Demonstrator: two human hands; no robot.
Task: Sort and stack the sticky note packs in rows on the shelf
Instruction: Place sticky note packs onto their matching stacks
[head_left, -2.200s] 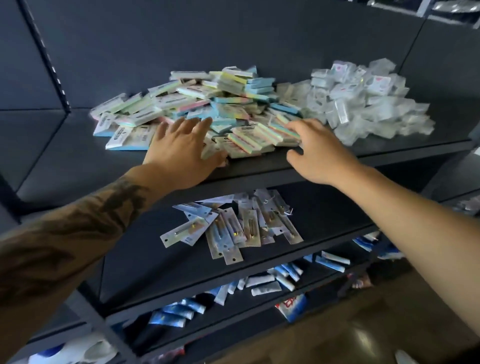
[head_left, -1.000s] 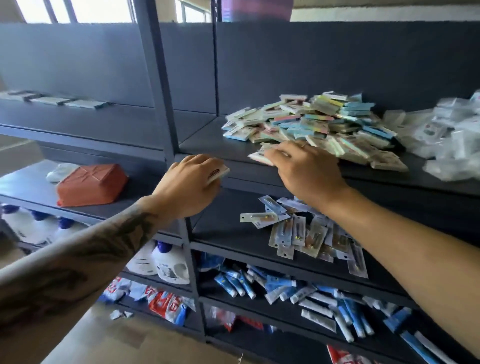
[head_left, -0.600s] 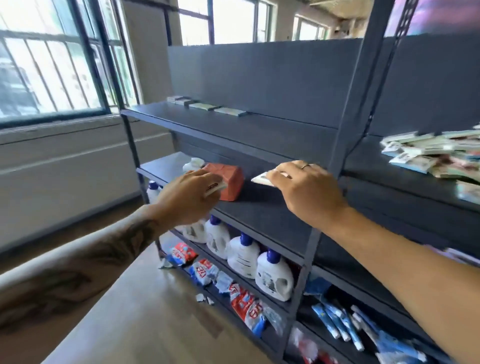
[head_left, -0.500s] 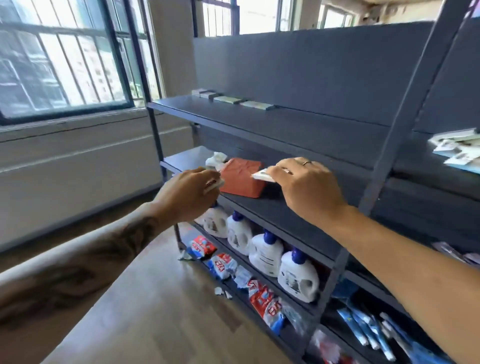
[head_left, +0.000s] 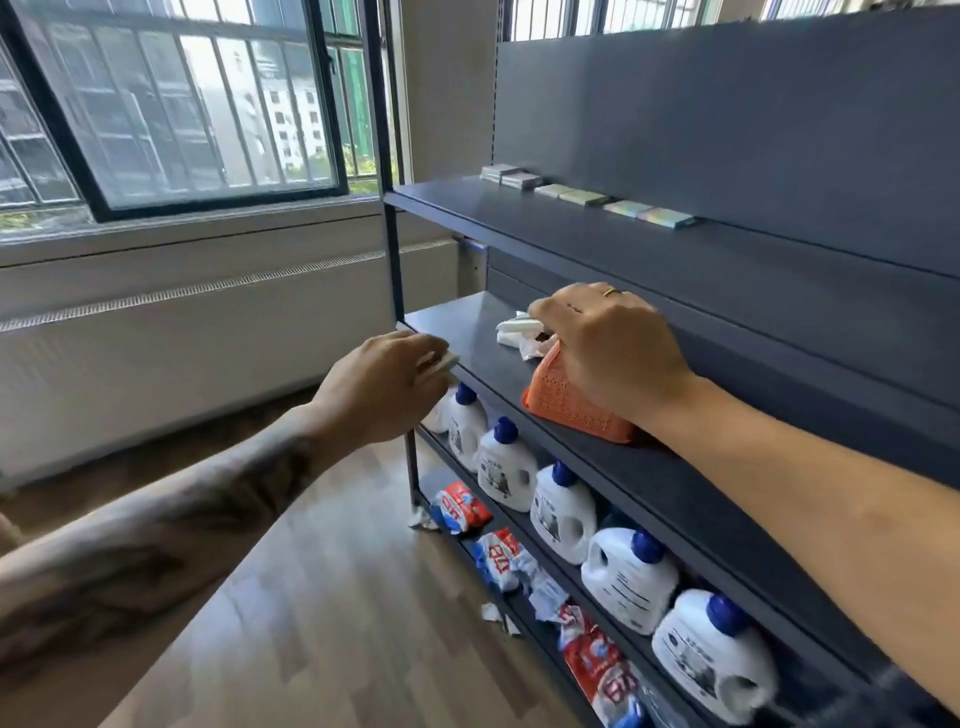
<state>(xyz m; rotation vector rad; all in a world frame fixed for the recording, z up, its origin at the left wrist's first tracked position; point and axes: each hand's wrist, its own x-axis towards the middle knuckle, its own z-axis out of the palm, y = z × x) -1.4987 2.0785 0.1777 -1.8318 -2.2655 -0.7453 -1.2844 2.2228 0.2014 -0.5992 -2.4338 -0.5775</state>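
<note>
R hand (head_left: 608, 348) pinches pack (head_left: 519, 326); L hand (head_left: 384, 384) pinches pack (head_left: 441, 361). Row of packs (head_left: 587, 196) on top shelf (head_left: 675, 249) lies up/fwd-right of both grips, runs along back panel; R nearer.

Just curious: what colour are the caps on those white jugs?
Blue caps on the white jugs, clearest in the head view.
</note>
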